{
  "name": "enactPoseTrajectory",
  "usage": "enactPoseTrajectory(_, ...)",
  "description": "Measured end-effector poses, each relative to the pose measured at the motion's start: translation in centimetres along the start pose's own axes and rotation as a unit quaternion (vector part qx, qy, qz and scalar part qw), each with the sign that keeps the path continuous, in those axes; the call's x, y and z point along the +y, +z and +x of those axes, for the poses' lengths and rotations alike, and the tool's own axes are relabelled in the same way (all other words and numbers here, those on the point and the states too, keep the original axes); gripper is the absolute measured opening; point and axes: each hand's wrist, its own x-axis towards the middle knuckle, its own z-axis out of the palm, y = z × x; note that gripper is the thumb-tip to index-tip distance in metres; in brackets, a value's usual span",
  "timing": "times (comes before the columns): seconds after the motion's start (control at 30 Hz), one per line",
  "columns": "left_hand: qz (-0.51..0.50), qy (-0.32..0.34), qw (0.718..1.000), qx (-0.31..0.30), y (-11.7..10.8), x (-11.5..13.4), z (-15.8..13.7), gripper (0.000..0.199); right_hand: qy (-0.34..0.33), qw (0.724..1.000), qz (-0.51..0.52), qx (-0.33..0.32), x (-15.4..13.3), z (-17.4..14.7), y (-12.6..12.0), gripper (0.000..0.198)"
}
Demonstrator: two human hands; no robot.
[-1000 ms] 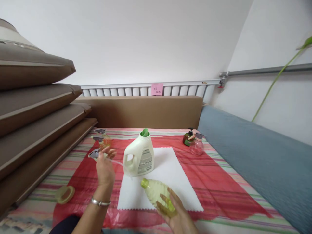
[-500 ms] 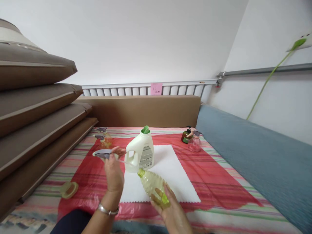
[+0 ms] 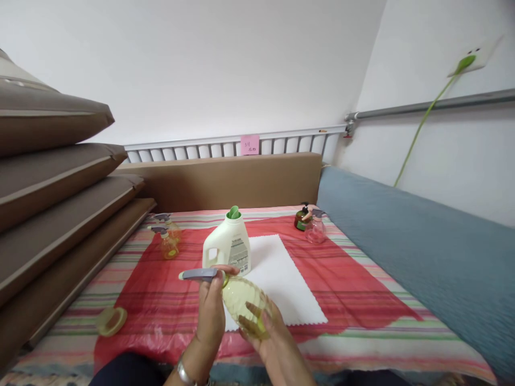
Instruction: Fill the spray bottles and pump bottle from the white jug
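My left hand [image 3: 215,300] is closed round a grey trigger spray head [image 3: 201,275], which sits at the mouth of a clear yellow spray bottle [image 3: 243,300]. Whether the two are threaded together cannot be seen behind the fingers. My right hand [image 3: 267,327] wraps the lower part of the bottle, which lies tilted with its neck up and to the left. Right behind them stands a white detergent jug [image 3: 228,244] with a handle hole; its green mouth [image 3: 234,213] shows at the top. A white sheet with a wavy edge [image 3: 285,284] lies beneath.
Orange spray bottles [image 3: 169,247] stand at the left. At the right are a pink spray bottle [image 3: 316,231] and a dark pump bottle [image 3: 301,220]. A round yellowish lid [image 3: 111,321] lies front left on red plastic film [image 3: 156,305]. Stacked brown cushions [image 3: 68,185] border the left side.
My left hand has brought the spray head right and down to the yellow bottle's neck, and its thin tube no longer shows outside. My right hand still holds the bottle.
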Motion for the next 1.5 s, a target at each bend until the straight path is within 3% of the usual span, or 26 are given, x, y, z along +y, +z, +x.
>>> enactPoseTrajectory(0.17,-0.052,0.004,0.998,-0.036,-0.6,0.7,0.4,0.024,-0.042,0.998,-0.031,-0.024,-0.1,-0.2,-0.9,0.084)
enactPoseTrajectory(0.57,-0.064,-0.040,0.996,-0.044,-1.0,1.0,0.7,0.031,-0.118,0.986,-0.109,-0.051,-1.0,-0.4,-1.2,0.083)
enactPoseTrajectory(0.63,-0.063,-0.034,0.996,-0.054,-0.9,1.1,0.6,0.030,-0.068,0.988,-0.124,-0.055,-1.4,-0.6,-1.2,0.081)
enactPoseTrajectory(0.7,-0.059,-0.030,0.995,-0.078,-0.8,1.1,0.4,0.029,0.060,0.986,-0.139,-0.070,-1.8,-0.7,-1.3,0.074)
enactPoseTrajectory(0.8,-0.063,-0.035,0.991,-0.112,-0.6,0.9,0.2,0.027,0.263,0.949,-0.129,-0.117,-2.0,-0.7,-1.6,0.087)
enactPoseTrajectory(0.87,-0.078,-0.040,0.989,-0.116,-0.5,0.7,0.0,0.025,0.302,0.934,-0.110,-0.153,-2.0,-0.8,-1.8,0.090)
enactPoseTrajectory(1.0,-0.080,-0.034,0.993,-0.081,-0.3,0.5,-0.2,0.025,0.226,0.947,-0.064,-0.221,-1.8,-1.1,-2.2,0.078)
enactPoseTrajectory(1.13,-0.069,-0.023,0.995,-0.066,-0.3,0.6,-0.4,0.024,0.162,0.955,-0.056,-0.243,-1.3,-1.1,-3.1,0.061)
enactPoseTrajectory(1.3,-0.051,-0.004,0.997,-0.054,-0.9,0.8,-0.3,0.026,0.292,0.920,-0.080,-0.249,-0.8,-0.5,-3.5,0.087)
enactPoseTrajectory(1.33,-0.046,0.001,0.998,-0.046,-1.1,0.9,-0.1,0.026,0.276,0.926,-0.089,-0.240,-0.7,-0.4,-3.3,0.086)
enactPoseTrajectory(1.4,-0.033,0.008,0.999,-0.023,-1.4,1.2,0.1,0.027,0.167,0.958,-0.108,-0.207,-0.6,-0.4,-2.8,0.078)
enactPoseTrajectory(1.5,-0.035,-0.005,0.999,0.004,-1.5,1.7,0.3,0.027,0.005,0.982,-0.124,-0.144,-0.5,-0.5,-2.1,0.093)
